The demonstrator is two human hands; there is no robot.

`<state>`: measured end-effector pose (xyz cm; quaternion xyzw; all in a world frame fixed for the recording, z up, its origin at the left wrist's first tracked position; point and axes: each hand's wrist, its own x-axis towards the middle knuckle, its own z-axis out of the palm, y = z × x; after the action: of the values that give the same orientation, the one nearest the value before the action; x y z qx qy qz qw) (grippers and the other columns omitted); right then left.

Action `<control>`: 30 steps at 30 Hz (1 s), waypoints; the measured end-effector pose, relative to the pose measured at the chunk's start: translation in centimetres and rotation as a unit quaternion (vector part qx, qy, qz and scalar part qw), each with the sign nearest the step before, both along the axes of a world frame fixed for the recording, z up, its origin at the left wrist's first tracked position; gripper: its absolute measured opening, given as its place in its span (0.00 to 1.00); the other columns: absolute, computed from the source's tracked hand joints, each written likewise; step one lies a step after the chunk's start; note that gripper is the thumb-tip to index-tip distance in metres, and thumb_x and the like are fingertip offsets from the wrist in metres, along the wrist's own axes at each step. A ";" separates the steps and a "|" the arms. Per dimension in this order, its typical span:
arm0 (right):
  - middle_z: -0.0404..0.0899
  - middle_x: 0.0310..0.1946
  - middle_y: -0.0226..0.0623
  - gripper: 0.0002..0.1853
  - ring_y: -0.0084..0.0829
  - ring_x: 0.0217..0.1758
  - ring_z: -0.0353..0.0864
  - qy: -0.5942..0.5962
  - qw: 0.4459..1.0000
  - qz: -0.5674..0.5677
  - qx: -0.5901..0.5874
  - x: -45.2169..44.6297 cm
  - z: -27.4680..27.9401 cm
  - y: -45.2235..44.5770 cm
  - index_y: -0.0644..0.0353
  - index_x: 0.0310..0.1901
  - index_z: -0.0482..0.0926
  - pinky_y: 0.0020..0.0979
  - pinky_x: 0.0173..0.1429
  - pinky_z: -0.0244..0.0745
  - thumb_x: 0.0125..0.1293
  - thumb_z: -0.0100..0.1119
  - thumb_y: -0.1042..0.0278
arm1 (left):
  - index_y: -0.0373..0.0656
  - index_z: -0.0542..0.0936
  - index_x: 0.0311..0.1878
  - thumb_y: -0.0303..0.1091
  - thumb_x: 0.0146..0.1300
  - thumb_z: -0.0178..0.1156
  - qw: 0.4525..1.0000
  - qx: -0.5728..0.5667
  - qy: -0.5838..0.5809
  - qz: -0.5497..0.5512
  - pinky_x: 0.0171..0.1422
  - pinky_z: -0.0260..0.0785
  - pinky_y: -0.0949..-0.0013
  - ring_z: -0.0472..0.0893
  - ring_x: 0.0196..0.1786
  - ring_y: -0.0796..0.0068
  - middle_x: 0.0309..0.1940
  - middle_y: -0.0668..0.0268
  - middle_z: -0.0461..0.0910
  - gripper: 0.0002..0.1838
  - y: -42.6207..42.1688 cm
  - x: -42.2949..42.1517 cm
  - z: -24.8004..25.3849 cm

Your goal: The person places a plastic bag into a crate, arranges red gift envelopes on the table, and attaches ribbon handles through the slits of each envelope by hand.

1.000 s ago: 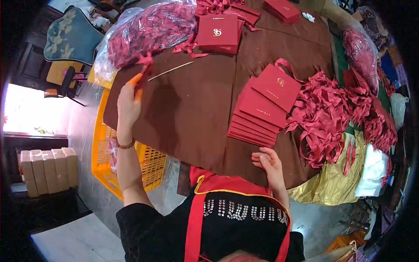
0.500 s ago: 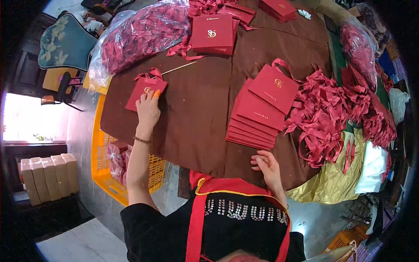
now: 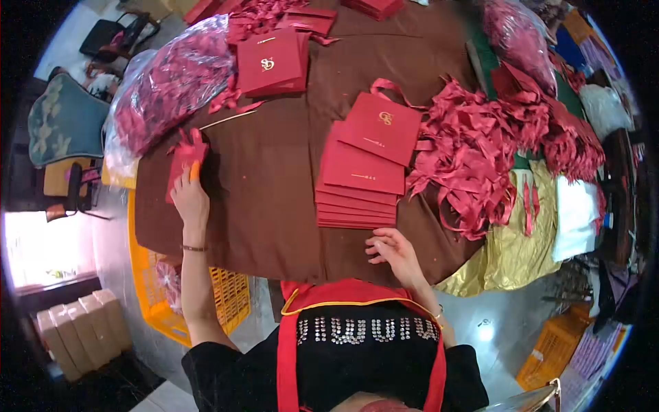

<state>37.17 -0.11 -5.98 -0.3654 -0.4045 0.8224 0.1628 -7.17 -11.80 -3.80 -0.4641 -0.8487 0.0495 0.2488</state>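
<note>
My left hand (image 3: 190, 199), with an orange cover on one finger, grips the lower part of a small red paper bag (image 3: 180, 163) at the left of the table. The bag looks tilted, and ribbon bunches at its top. My right hand (image 3: 397, 254) holds nothing, its fingers loosely curled but apart. It hovers by the table's front edge, just below a fanned stack of flat red bags (image 3: 364, 180) with gold lettering. The top bag (image 3: 382, 130) of that stack has a ribbon handle.
A thin stick (image 3: 232, 119) lies beyond my left hand. Another red bag stack (image 3: 271, 62) and a plastic sack of ribbons (image 3: 175, 82) sit farther back. Loose red ribbons (image 3: 467, 165) heap at the right. A yellow crate (image 3: 230, 299) stands below the table's left edge.
The view has shifted, so the table sits farther left. The small bag in my left hand has turned from lying flat to a tilted, narrower look. My right hand stays near the stack.
</note>
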 end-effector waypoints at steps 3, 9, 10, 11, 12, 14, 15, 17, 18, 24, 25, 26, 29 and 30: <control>0.76 0.44 0.39 0.15 0.26 0.42 0.77 -0.001 1.000 -0.016 0.015 -0.4 1.2 0.3 0.62 0.53 0.67 0.25 0.44 0.75 0.68 0.51 0.69 | 0.51 0.68 0.62 0.38 0.65 0.51 0.994 -0.062 -0.093 -0.009 0.58 0.61 0.58 0.69 0.59 0.64 0.57 0.65 0.71 0.21 -0.8 2.5 -0.1; 0.74 0.22 0.27 0.06 0.14 0.22 0.68 -0.041 0.977 -0.135 0.160 -0.1 3.2 2.2 0.60 0.40 0.74 0.16 0.23 0.60 0.66 0.54 0.68 | 0.40 0.78 0.48 0.34 0.62 0.58 0.902 0.230 -0.323 -0.168 0.53 0.68 0.64 0.77 0.47 0.58 0.42 0.58 0.79 0.13 7.0 6.7 2.3; 0.71 0.19 0.25 0.05 0.12 0.19 0.65 -0.047 0.966 -0.201 0.158 -0.6 4.2 2.9 0.58 0.38 0.74 0.14 0.21 0.55 0.65 0.55 0.67 | 0.40 0.78 0.48 0.34 0.62 0.58 0.858 0.244 -0.412 -0.187 0.54 0.67 0.63 0.77 0.48 0.59 0.44 0.57 0.79 0.14 9.2 8.2 2.1; 0.71 0.21 0.24 0.05 0.11 0.20 0.64 0.020 0.955 -0.235 0.180 -0.6 3.3 3.9 0.59 0.38 0.74 0.15 0.22 0.55 0.65 0.56 0.67 | 0.40 0.78 0.49 0.34 0.61 0.58 0.864 0.207 -0.401 -0.223 0.55 0.67 0.63 0.76 0.49 0.59 0.45 0.58 0.79 0.14 11.3 10.0 3.1; 0.72 0.23 0.24 0.06 0.11 0.22 0.65 -0.001 0.949 -0.245 0.198 -1.0 3.2 5.0 0.59 0.39 0.74 0.14 0.25 0.57 0.65 0.55 0.68 | 0.41 0.78 0.49 0.36 0.62 0.57 0.865 0.179 -0.394 -0.255 0.56 0.66 0.62 0.76 0.49 0.58 0.45 0.57 0.79 0.14 13.6 11.1 2.8; 0.72 0.27 0.23 0.07 0.11 0.28 0.66 -0.040 0.932 -0.257 0.251 -1.9 3.1 6.5 0.60 0.43 0.75 0.14 0.30 0.59 0.65 0.55 0.69 | 0.41 0.77 0.51 0.40 0.62 0.57 0.839 0.151 -0.453 -0.261 0.57 0.65 0.62 0.74 0.52 0.57 0.48 0.56 0.78 0.17 18.3 12.9 0.8; 0.72 0.30 0.22 0.08 0.11 0.31 0.66 -0.058 0.921 -0.257 0.286 -2.3 3.0 6.9 0.60 0.45 0.75 0.14 0.34 0.60 0.65 0.54 0.70 | 0.43 0.76 0.53 0.45 0.59 0.59 0.837 0.158 -0.466 -0.239 0.57 0.63 0.56 0.73 0.54 0.58 0.47 0.57 0.78 0.22 20.0 14.5 0.9; 0.73 0.34 0.22 0.10 0.12 0.35 0.68 -0.036 0.914 -0.225 0.335 -2.2 2.6 6.5 0.60 0.47 0.75 0.15 0.39 0.63 0.64 0.56 0.73 | 0.45 0.71 0.59 0.50 0.56 0.62 0.890 0.067 -0.410 -0.188 0.57 0.59 0.51 0.72 0.54 0.58 0.46 0.59 0.77 0.30 22.8 16.1 0.8; 0.74 0.35 0.23 0.11 0.13 0.35 0.69 -0.023 0.937 -0.198 0.286 -2.0 2.6 6.2 0.60 0.48 0.75 0.16 0.41 0.64 0.64 0.56 0.74 | 0.45 0.71 0.59 0.50 0.56 0.62 0.888 0.065 -0.410 -0.199 0.57 0.59 0.51 0.72 0.54 0.58 0.46 0.59 0.77 0.30 23.7 16.7 1.0; 0.77 0.39 0.26 0.10 0.13 0.36 0.71 -0.007 0.970 -0.164 0.179 0.4 1.9 4.8 0.60 0.47 0.75 0.17 0.39 0.66 0.65 0.55 0.70 | 0.43 0.64 0.62 0.36 0.48 0.70 0.884 0.047 -0.422 -0.195 0.49 0.63 0.62 0.73 0.45 0.68 0.46 0.66 0.75 0.37 25.7 16.5 0.4; 0.77 0.39 0.26 0.11 0.13 0.36 0.71 0.003 0.973 -0.171 0.153 0.6 1.4 4.9 0.60 0.48 0.74 0.17 0.38 0.66 0.65 0.55 0.70 | 0.43 0.64 0.62 0.36 0.48 0.70 0.885 0.043 -0.422 -0.194 0.49 0.63 0.62 0.73 0.45 0.68 0.46 0.66 0.75 0.37 25.5 16.4 -0.1; 0.77 0.40 0.26 0.11 0.13 0.35 0.71 0.014 0.976 -0.176 0.128 0.8 1.2 5.1 0.60 0.48 0.74 0.18 0.38 0.66 0.65 0.55 0.69 | 0.43 0.63 0.62 0.32 0.50 0.69 0.818 0.110 -0.523 -0.215 0.47 0.64 0.68 0.71 0.43 0.73 0.44 0.68 0.73 0.36 25.3 16.1 -0.4; 0.77 0.40 0.25 0.12 0.13 0.35 0.71 -0.008 0.952 -0.224 0.208 0.6 1.2 5.9 0.59 0.49 0.74 0.18 0.37 0.66 0.64 0.56 0.70 | 0.43 0.62 0.63 0.20 0.52 0.63 0.693 0.198 -0.666 -0.192 0.45 0.64 0.80 0.67 0.38 0.82 0.37 0.73 0.67 0.34 23.3 18.1 3.4; 0.76 0.40 0.25 0.13 0.13 0.36 0.71 0.010 0.940 -0.255 0.227 0.4 1.5 6.2 0.58 0.51 0.72 0.17 0.38 0.65 0.64 0.56 0.70 | 0.44 0.62 0.63 0.17 0.52 0.61 0.610 0.235 -0.731 -0.196 0.45 0.65 0.79 0.67 0.38 0.82 0.36 0.72 0.66 0.35 22.2 18.8 4.4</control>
<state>37.53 6.12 -4.46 -0.4009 -0.4723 0.6432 0.4500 11.63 10.44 0.63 -0.4269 -0.6207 -0.5572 -0.3494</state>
